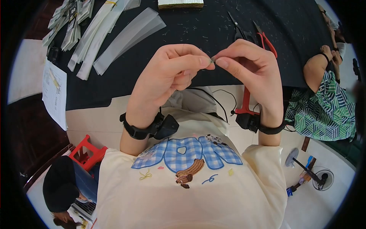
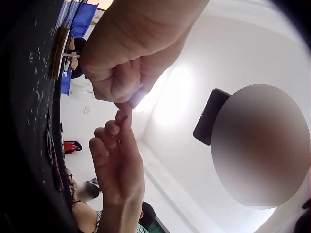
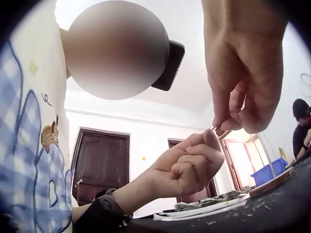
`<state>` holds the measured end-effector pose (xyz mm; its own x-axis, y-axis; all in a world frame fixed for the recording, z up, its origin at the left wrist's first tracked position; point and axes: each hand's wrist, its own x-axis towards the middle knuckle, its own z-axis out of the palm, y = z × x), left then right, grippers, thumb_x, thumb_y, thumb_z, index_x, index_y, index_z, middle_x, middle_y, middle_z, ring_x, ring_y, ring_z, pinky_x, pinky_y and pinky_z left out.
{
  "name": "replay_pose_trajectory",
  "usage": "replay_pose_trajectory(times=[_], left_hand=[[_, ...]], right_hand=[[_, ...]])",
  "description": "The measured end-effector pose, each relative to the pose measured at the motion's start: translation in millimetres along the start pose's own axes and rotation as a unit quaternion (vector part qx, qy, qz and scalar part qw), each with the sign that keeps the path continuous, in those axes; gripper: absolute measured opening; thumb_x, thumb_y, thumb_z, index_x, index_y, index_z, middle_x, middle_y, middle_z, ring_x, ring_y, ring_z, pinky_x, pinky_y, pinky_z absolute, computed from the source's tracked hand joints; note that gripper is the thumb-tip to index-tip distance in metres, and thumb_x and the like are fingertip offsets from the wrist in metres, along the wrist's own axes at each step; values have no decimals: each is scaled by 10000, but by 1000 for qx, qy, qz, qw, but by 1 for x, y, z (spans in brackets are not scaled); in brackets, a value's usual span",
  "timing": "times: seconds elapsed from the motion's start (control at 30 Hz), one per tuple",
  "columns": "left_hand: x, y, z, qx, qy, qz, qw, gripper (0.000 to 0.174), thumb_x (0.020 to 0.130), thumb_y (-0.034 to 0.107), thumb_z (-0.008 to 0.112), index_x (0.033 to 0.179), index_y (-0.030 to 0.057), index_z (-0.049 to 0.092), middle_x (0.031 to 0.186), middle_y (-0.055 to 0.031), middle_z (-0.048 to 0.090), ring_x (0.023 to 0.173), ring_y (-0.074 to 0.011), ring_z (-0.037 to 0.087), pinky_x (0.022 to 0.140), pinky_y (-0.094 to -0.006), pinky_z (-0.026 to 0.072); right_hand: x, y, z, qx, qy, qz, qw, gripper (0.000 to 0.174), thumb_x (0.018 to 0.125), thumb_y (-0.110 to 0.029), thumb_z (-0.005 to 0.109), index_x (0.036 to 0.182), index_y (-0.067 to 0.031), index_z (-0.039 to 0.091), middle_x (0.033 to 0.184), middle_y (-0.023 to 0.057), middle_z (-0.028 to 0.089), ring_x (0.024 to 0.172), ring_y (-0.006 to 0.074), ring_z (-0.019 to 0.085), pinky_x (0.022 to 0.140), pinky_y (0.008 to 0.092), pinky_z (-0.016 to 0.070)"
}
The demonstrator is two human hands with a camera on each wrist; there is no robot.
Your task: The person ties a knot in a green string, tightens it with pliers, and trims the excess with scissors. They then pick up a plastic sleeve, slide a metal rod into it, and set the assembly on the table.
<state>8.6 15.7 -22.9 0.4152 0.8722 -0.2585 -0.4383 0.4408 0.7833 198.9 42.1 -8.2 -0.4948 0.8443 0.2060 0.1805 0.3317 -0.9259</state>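
In the head view my left hand (image 1: 171, 68) pinches a tiny greenish piece (image 1: 212, 60) between thumb and forefinger, its other fingers curled under. From the right, my right hand (image 1: 255, 65) pinches at the same piece with thumb and index fingertips. Both sets of fingertips meet close above the front part of the black-covered table. The piece is mostly hidden by the fingers, and I cannot tell what it is. In the right wrist view, my left hand (image 3: 189, 167) lies below my right hand (image 3: 248, 87), fingertips together.
Black scissors (image 1: 235, 25) and a red-handled tool (image 1: 267, 42) lie beyond my right hand. Translucent strips (image 1: 129, 40), bundled strips (image 1: 78, 23) and a pale block (image 1: 180, 4) lie on the black cloth (image 1: 190, 30), among scattered light clippings. A written sheet (image 1: 54, 95) hangs at the left edge.
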Motion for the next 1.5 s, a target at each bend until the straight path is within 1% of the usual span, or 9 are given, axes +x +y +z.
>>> replay_pose_trajectory(times=[0.3,0.77,1.1,1.13,1.17,1.3,1.37,1.43,1.5], left_hand=[[-3,4,6,87,35,-1,996,164,784,136,611,830,-21,614,475,85,359,378,22,228,349,-169,129],[2,-2,4,-25,4,-44,999,130,788,121,586,820,-3,604,483,91,345,367,16,223,331,-167,143],[2,-1,11,51,42,-13,998,126,778,122,604,811,1,609,499,87,379,371,15,230,342,-168,144],[2,-1,9,37,33,-13,999,133,780,119,601,811,-10,616,534,51,451,376,6,252,350,-179,158],[3,-2,8,22,24,-14,999,141,781,116,598,811,-20,622,568,16,523,381,-3,273,357,-189,172],[5,-6,10,-4,26,-12,1000,128,779,108,592,804,-14,622,563,23,514,383,-3,270,359,-188,172],[7,-8,11,18,45,-12,999,115,772,115,603,796,2,607,502,83,376,374,12,226,350,-170,145],[8,-9,9,26,56,-5,998,122,770,116,604,797,-3,607,508,80,379,378,9,228,352,-171,150],[9,-9,9,33,68,3,997,129,768,117,606,798,-9,607,513,77,382,382,7,231,354,-173,154]], right_hand=[[-3,-5,0,-108,24,-46,993,61,753,-65,647,801,-27,653,695,33,573,531,88,518,482,194,390],[-8,4,7,-52,65,-25,996,65,748,-44,648,809,-24,647,702,42,585,540,86,506,490,196,387],[-8,8,3,-106,69,-73,989,78,734,-32,657,812,-34,655,714,40,587,555,90,545,491,191,415],[-8,8,3,-107,70,-74,989,78,734,-32,657,812,-34,655,714,40,587,555,90,545,491,191,415],[-8,9,3,-107,68,-72,989,78,735,-33,657,813,-34,655,715,39,587,552,90,540,490,192,413],[-9,10,2,-109,61,-37,991,71,751,-60,648,816,-32,654,721,44,585,560,95,530,507,205,415],[-10,10,1,-107,62,-25,992,73,765,-70,635,827,-37,655,718,46,579,561,100,518,521,209,415],[-9,11,-1,-105,62,-14,992,79,780,-81,621,839,-41,656,714,47,573,562,104,507,535,213,415],[-6,19,-7,-213,163,31,963,120,807,-122,592,877,-36,637,767,66,571,602,157,530,571,254,442]])
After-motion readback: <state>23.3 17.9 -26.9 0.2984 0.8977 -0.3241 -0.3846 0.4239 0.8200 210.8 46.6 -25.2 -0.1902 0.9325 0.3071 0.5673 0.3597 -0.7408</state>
